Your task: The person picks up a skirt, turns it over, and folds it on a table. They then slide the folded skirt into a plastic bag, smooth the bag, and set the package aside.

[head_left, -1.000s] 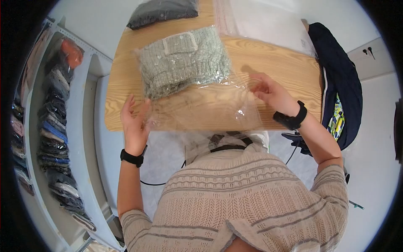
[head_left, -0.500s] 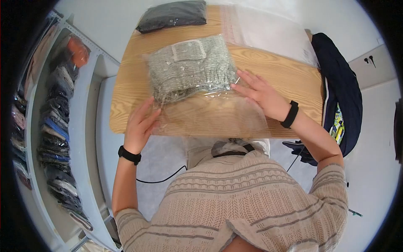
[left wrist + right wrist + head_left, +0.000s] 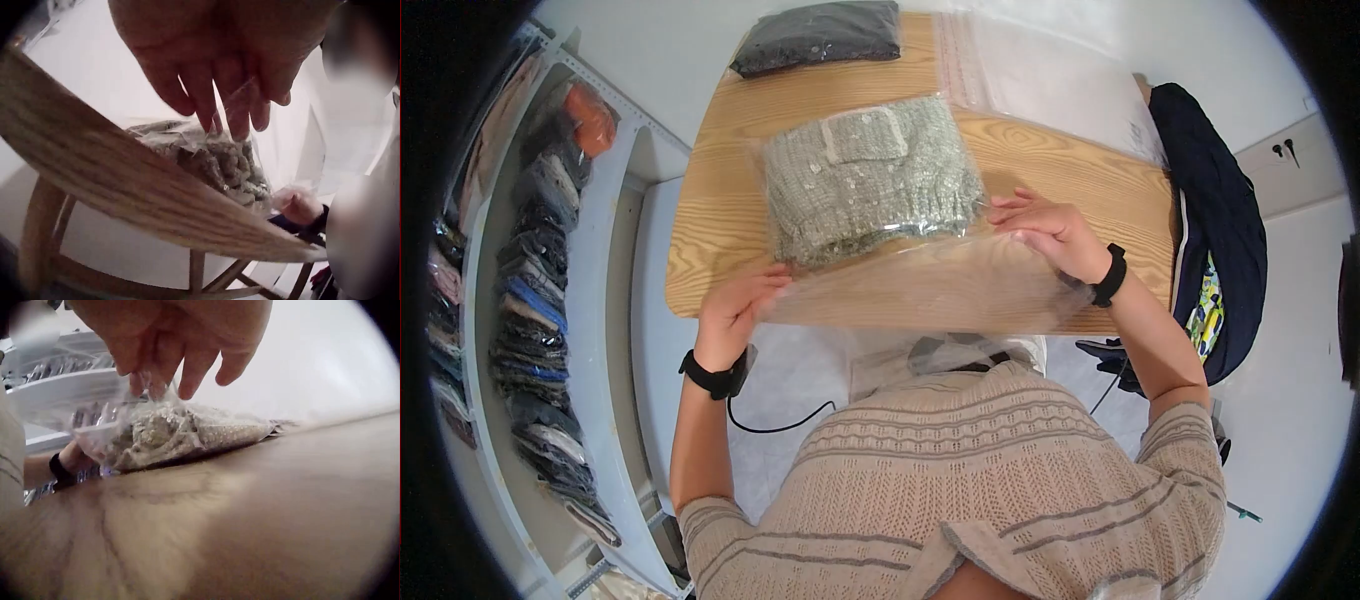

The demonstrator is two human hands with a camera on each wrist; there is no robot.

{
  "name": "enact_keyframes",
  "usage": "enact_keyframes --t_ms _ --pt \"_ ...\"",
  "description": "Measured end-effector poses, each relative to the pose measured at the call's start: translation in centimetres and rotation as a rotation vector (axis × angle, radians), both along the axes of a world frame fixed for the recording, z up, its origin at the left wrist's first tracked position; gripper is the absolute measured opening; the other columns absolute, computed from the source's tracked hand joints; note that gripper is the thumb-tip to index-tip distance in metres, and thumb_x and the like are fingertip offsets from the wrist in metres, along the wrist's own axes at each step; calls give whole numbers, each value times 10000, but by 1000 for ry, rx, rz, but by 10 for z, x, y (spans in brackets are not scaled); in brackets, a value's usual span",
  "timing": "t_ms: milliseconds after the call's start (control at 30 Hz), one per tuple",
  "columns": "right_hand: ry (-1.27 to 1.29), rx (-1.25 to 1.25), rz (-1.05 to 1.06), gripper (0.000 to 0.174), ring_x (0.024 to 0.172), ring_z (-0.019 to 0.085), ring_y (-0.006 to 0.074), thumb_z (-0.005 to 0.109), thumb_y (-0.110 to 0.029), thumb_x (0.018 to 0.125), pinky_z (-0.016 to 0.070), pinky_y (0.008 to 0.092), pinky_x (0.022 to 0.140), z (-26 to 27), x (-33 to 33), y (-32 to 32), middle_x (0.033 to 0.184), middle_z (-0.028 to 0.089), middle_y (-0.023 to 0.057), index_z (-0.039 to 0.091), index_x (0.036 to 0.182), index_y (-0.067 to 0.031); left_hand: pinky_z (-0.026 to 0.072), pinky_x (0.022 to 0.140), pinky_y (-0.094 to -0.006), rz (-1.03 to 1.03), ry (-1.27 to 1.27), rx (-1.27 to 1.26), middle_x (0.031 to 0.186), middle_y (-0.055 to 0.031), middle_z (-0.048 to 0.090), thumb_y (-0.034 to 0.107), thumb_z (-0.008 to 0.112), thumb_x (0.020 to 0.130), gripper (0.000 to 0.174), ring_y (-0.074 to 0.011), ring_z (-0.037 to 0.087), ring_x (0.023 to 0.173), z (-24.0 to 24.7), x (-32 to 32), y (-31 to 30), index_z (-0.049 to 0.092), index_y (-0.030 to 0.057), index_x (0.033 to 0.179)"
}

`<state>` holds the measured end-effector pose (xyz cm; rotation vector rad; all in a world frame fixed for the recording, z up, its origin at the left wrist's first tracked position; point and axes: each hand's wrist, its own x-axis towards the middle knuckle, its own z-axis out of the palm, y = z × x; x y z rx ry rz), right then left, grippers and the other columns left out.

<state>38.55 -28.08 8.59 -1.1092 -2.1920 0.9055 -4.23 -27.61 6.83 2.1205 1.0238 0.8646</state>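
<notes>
A folded grey-green knit garment (image 3: 875, 185) lies inside a clear plastic bag (image 3: 940, 290) on the wooden table. The bag's loose film stretches from the garment toward the table's near edge. At the left side of this film, my left hand (image 3: 735, 308) pinches it between thumb and fingers. My right hand (image 3: 1052, 232) pinches the film at the other side, close to the garment's near right corner. In the right wrist view, bunched film (image 3: 147, 384) shows at the fingertips. Film also crosses the fingers (image 3: 234, 103) in the left wrist view.
A bagged dark garment (image 3: 818, 40) lies at the table's far left. Flat clear bags (image 3: 1050, 85) are stacked at the far right. A navy garment (image 3: 1215, 220) hangs past the right edge. Shelves of bagged clothes (image 3: 535, 310) stand left.
Both hands had spread fingers at the bag's sides; now they pinch its film. The loose film has lifted and drawn up toward the garment. The bag appears slightly lower and further right in view.
</notes>
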Motion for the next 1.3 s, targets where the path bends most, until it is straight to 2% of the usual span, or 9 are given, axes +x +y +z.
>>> enact_keyframes --t_ms 100,300,733,833,900,1033,1133,1233,1300 --pt "177 -118 -109 219 1004 620 207 492 -141 944 397 345 979 -10 -3 1 962 681 90 651 951 9 474 814 -313 87 -5 -264 894 -111 683 118 508 904 203 -221 637 868 -5 -4 3 666 -9 880" --pt "398 -400 -385 325 713 587 95 499 -219 949 453 221 717 -15 -21 4 708 645 55 634 761 9 472 706 -287 136 -261 -537 754 -86 637 198 379 988 344 -162 608 718 -5 10 12 588 -17 820" --pt "546 -546 -659 289 606 533 120 496 -165 899 422 238 611 -30 -25 12 636 594 40 625 710 11 450 594 -279 327 -255 -580 605 -85 578 222 415 950 320 -186 596 597 -8 24 15 497 51 693" --pt "590 -565 -728 255 635 539 119 497 -165 902 429 247 620 -14 -18 9 670 597 43 623 776 18 453 589 -286 370 -314 -623 587 -87 573 207 411 948 323 -190 586 574 -7 27 12 491 55 675" --pt "328 -19 -726 176 782 573 135 500 -141 903 458 254 713 12 -32 -2 811 595 57 606 906 0 456 579 -294 371 -401 -651 589 -94 578 212 407 949 337 -193 578 558 -8 30 11 487 57 661" --pt "-218 431 -96 346 1177 469 280 511 -180 888 326 432 1012 47 -96 -21 1255 505 137 528 1223 -93 459 574 -304 362 -414 -640 587 -98 575 213 402 950 343 -191 571 553 -9 31 11 490 55 659" --pt "-447 426 -54 476 1294 341 302 534 -273 880 244 496 1058 16 -119 -12 1392 389 124 434 1326 -142 463 578 -314 439 -432 -651 580 -100 569 216 401 952 347 -189 563 544 -8 34 11 489 55 657" --pt "-472 477 -95 503 1303 333 288 521 -321 886 238 493 1065 5 -123 2 1397 382 109 402 1351 -168 464 558 -289 457 -484 -651 573 -71 538 202 422 944 328 -178 566 546 -7 28 6 499 28 677" --pt "-468 484 -95 492 1298 341 292 505 -332 895 242 497 1062 5 -122 2 1398 385 97 409 1349 -169 476 649 -312 390 -476 -652 744 -126 598 210 436 939 278 -197 594 689 0 21 6 534 11 772"
